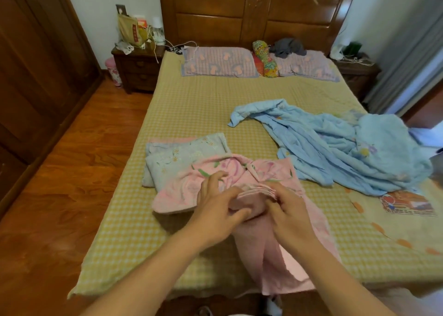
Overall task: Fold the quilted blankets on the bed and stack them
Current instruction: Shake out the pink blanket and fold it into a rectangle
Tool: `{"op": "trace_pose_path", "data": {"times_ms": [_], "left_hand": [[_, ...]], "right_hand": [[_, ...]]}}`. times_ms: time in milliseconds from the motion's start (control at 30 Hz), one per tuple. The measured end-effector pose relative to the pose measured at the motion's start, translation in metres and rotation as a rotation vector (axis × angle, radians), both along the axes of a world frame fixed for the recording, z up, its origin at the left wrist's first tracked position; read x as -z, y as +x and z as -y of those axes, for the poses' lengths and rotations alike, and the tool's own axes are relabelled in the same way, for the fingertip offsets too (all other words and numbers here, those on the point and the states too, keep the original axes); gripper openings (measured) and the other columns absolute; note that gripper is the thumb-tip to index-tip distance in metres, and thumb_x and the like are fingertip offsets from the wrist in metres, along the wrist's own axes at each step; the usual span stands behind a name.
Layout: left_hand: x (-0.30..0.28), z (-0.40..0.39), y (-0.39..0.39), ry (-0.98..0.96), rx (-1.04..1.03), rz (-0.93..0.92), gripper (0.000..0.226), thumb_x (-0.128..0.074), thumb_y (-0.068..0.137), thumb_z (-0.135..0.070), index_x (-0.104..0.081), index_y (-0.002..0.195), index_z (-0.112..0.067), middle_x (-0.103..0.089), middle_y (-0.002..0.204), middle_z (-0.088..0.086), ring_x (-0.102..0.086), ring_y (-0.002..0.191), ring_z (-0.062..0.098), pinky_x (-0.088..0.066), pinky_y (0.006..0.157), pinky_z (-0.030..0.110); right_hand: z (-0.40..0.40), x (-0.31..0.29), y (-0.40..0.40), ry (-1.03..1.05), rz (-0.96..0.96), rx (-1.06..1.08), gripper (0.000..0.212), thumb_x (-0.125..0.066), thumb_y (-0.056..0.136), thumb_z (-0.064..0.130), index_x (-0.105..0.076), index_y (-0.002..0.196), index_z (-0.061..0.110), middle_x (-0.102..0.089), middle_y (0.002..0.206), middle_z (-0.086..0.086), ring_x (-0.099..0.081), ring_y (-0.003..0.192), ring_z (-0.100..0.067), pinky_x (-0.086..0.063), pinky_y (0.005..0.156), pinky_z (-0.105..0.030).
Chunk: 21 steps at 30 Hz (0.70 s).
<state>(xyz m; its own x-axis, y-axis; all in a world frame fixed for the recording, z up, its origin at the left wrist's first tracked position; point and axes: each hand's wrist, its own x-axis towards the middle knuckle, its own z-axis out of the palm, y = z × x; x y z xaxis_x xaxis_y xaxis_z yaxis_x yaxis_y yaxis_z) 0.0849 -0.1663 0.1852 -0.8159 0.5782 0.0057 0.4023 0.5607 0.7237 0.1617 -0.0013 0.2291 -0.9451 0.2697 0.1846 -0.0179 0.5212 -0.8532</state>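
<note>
Both hands: left (217, 204), right (291, 210); gripping pink blanket (261, 172) edge between them

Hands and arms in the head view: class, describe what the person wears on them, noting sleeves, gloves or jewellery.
Both forearms are bare up to the frame's edge, with no sleeves showing. The left hand and right hand wear no gloves, and no rings, watch or bracelets are visible.

The crumpled light-blue quilted blanket (347, 148) runs off the right edge, and the folded pale grey-green floral blanket (177, 157) lies partly under pink cloth.
</note>
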Motion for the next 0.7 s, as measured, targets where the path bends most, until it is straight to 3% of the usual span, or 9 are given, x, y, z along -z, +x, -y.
{"op": "trace_pose_path", "data": {"times_ms": [67,133,233,333,400,500,567,633,700], "left_hand": [[-0.042,-0.025,-0.032,0.203,0.147,-0.122,0.017,-0.069,0.085,-0.043,-0.067,0.088,-0.027,-0.025,0.157,-0.014,-0.015,0.149,0.010,-0.023,0.120,0.039],[-0.101,-0.050,-0.059,0.320,0.337,-0.199,0.015,-0.071,0.088,-0.039,-0.071,0.080,-0.026,-0.034,0.159,-0.014,-0.018,0.151,0.003,-0.020,0.122,0.035],[-0.203,-0.094,-0.075,0.258,0.599,-0.330,0.016,-0.067,0.094,-0.040,-0.078,0.098,-0.029,-0.055,0.138,-0.012,-0.042,0.134,0.004,-0.024,0.121,0.039],[-0.286,-0.143,-0.076,0.255,0.645,-0.540,0.036,-0.057,0.098,-0.050,-0.076,0.085,-0.022,-0.057,0.101,0.001,-0.052,0.101,0.014,-0.044,0.094,0.040],[-0.324,-0.175,-0.076,0.265,0.577,-0.743,0.048,-0.052,0.099,-0.052,-0.068,0.068,-0.018,-0.052,0.085,0.006,-0.050,0.084,0.017,-0.043,0.079,0.038],[-0.349,-0.225,-0.073,0.276,0.515,-0.647,0.056,-0.044,0.099,-0.062,-0.058,0.068,-0.018,-0.052,0.070,-0.008,-0.048,0.065,0.007,-0.040,0.064,0.035],[-0.347,-0.259,-0.069,0.338,0.424,-0.570,0.071,-0.038,0.093,-0.076,-0.055,0.069,-0.012,-0.048,0.063,-0.007,-0.042,0.057,0.007,-0.034,0.058,0.034],[-0.340,-0.294,-0.066,0.442,0.348,-0.523,0.081,-0.034,0.085,-0.087,-0.046,0.064,-0.009,-0.042,0.067,0.000,-0.037,0.058,0.007,-0.028,0.056,0.030],[-0.337,-0.325,-0.057,0.432,0.290,-0.458,0.077,-0.035,0.081,-0.090,-0.045,0.063,-0.016,-0.047,0.083,-0.001,-0.043,0.071,0.003,-0.035,0.063,0.026]], "right_hand": [[-0.029,-0.062,-0.014,0.093,-0.078,-0.066,0.056,-0.052,0.085,-0.019,-0.070,0.102,0.031,-0.072,0.100,0.017,-0.065,0.098,0.000,-0.048,0.086,-0.015],[-0.061,-0.129,-0.020,0.229,-0.152,-0.149,0.051,-0.055,0.088,-0.015,-0.070,0.103,0.031,-0.072,0.103,0.015,-0.066,0.101,-0.005,-0.049,0.087,-0.019],[-0.107,-0.228,-0.017,0.400,-0.222,-0.209,0.050,-0.054,0.085,-0.012,-0.070,0.101,0.033,-0.072,0.104,0.014,-0.067,0.100,-0.008,-0.051,0.087,-0.025],[-0.157,-0.308,-0.018,0.414,-0.315,-0.114,0.056,-0.045,0.078,-0.026,-0.070,0.102,0.018,-0.073,0.100,0.005,-0.067,0.096,-0.009,-0.052,0.086,-0.027],[-0.190,-0.347,-0.022,0.373,-0.405,-0.008,0.042,-0.044,0.083,-0.022,-0.069,0.097,0.009,-0.072,0.094,-0.006,-0.065,0.090,-0.011,-0.051,0.084,-0.034],[-0.238,-0.380,-0.038,0.336,-0.523,0.221,0.027,-0.052,0.095,-0.002,-0.068,0.089,0.018,-0.069,0.084,0.006,-0.062,0.085,-0.007,-0.049,0.081,-0.034],[-0.265,-0.387,-0.050,0.511,-0.524,0.359,0.016,-0.054,0.097,0.011,-0.069,0.094,0.015,-0.071,0.091,0.003,-0.064,0.090,-0.015,-0.049,0.084,-0.036],[-0.290,-0.389,-0.061,0.666,-0.505,0.429,0.017,-0.053,0.098,0.015,-0.068,0.099,0.009,-0.070,0.096,-0.005,-0.063,0.091,-0.022,-0.048,0.081,-0.038],[-0.313,-0.391,-0.068,0.761,-0.537,0.444,0.019,-0.050,0.099,0.016,-0.066,0.097,0.007,-0.069,0.095,-0.008,-0.062,0.087,-0.026,-0.046,0.074,-0.039]]}}
